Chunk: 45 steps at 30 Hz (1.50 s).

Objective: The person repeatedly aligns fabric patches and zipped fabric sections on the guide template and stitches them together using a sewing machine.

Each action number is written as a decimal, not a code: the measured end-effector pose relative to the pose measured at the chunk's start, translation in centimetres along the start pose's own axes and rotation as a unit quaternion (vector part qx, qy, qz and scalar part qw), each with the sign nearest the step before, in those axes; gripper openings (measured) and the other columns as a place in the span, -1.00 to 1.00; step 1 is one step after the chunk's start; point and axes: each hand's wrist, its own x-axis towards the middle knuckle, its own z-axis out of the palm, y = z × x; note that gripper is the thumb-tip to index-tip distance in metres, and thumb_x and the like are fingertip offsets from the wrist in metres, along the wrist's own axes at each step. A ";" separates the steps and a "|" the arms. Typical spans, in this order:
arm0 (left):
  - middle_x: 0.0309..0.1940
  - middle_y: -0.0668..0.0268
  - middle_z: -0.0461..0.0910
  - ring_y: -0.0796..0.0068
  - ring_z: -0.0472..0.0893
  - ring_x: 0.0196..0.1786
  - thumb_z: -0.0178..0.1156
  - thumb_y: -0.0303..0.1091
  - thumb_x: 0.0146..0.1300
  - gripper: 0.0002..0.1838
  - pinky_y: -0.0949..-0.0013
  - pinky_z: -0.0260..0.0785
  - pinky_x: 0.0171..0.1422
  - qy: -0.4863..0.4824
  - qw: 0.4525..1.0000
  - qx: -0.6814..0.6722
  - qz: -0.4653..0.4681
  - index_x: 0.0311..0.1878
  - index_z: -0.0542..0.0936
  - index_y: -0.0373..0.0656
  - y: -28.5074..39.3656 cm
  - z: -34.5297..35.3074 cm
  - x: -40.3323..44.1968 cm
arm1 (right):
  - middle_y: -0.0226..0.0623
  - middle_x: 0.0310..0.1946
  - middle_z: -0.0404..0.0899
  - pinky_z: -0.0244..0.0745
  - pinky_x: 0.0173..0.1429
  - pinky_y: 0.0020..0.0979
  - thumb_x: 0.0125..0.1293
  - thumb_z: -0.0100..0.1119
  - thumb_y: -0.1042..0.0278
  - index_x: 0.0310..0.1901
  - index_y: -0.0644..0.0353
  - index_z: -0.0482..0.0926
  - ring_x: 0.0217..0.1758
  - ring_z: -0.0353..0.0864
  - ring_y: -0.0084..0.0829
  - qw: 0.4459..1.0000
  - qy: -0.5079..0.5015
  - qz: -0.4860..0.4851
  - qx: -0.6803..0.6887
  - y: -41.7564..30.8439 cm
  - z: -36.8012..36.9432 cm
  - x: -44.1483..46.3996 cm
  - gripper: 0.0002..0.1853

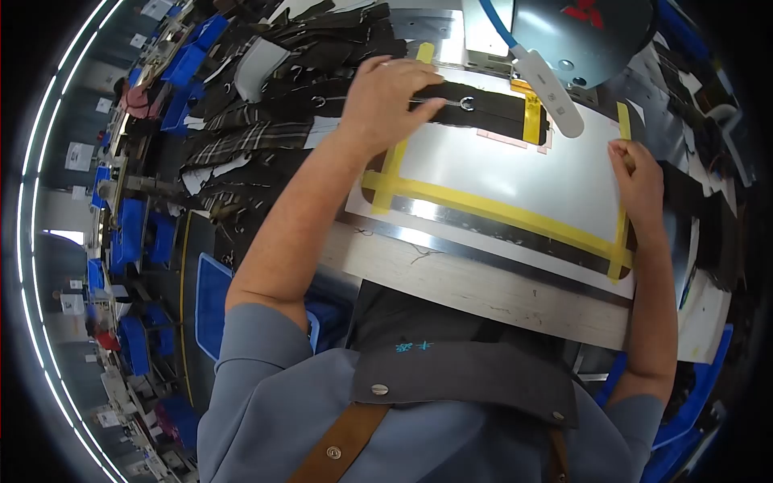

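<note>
My left hand (388,105) is over a dark fabric strip (491,111), its thumb and fingers apart; whether the palm presses on the cloth I cannot tell. A metal ring (467,104) sits on the strip just right of the thumb. The strip's right end lies under the yellow-taped presser area (532,117) of a sewing machine (588,36). Near the right side of the white work plate (499,181), my right hand (642,181) is closed with fingers curled together; what they hold, if anything, is hidden. Yellow tape (491,211) frames the plate.
Dark and plaid fabric pieces (250,149) are heaped at the left. A white controller (549,92) on a blue cable hangs in front of the machine head. Blue bins (216,306) stand below the table edge (483,294). More dark pieces (713,233) lie at the right.
</note>
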 end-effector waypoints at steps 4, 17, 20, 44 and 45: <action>0.04 0.34 0.75 0.32 0.66 0.19 0.42 0.05 0.23 -0.51 -0.05 0.10 0.54 -0.010 0.964 0.243 -0.105 0.14 0.70 0.03 -6.3 -5.7 -3.6 | -0.26 -0.32 0.66 0.42 -0.23 -0.48 0.39 0.31 0.40 -0.11 0.30 0.70 -0.38 0.53 -0.51 0.996 -0.070 0.036 0.045 -2.4 -2.1 -2.0 -0.84; -0.32 0.40 0.73 0.62 0.65 -0.31 0.24 -0.19 0.51 -0.73 0.49 0.54 -0.09 -0.011 0.812 -0.540 -0.223 -0.10 0.71 -0.22 -3.1 -16.3 0.9 | -0.28 -0.25 0.75 0.55 -0.14 -0.45 0.51 0.25 0.24 -0.07 0.32 0.74 -0.28 0.66 -0.55 0.793 -0.411 0.023 0.450 -15.6 0.4 -5.5 -0.73; -0.31 0.36 0.56 0.48 0.53 -0.22 0.17 -0.31 0.52 -0.85 0.32 0.43 0.08 -0.016 0.539 -0.838 -0.086 -0.16 0.58 -0.18 -1.5 -13.9 3.7 | -0.10 0.06 0.67 0.62 0.07 -0.38 0.58 0.14 0.04 0.25 0.34 0.57 -0.01 0.70 -0.44 0.593 -0.499 0.065 0.629 -18.9 2.5 -7.0 -0.51; -0.12 0.34 0.74 0.65 0.65 -0.14 0.27 -0.50 0.26 -0.50 0.51 0.44 0.01 -0.120 0.675 -0.620 -0.383 0.28 0.49 -0.32 5.7 -4.2 -4.5 | -0.04 0.34 0.47 0.43 0.48 -0.15 0.52 -0.13 0.43 0.47 0.39 0.18 0.40 0.52 -0.19 0.612 -0.025 0.246 0.751 -18.1 4.6 -3.1 -0.46; -0.08 0.32 0.74 0.65 0.65 -0.17 0.24 -0.55 0.24 -0.50 0.52 0.45 -0.03 -0.129 0.635 -0.660 -0.380 0.28 0.48 -0.32 4.9 -4.1 -4.2 | -0.11 0.26 0.54 0.46 0.42 -0.21 0.45 -0.06 0.48 0.42 0.40 0.28 0.35 0.56 -0.27 0.612 -0.011 0.237 0.755 -18.2 4.8 -3.3 -0.48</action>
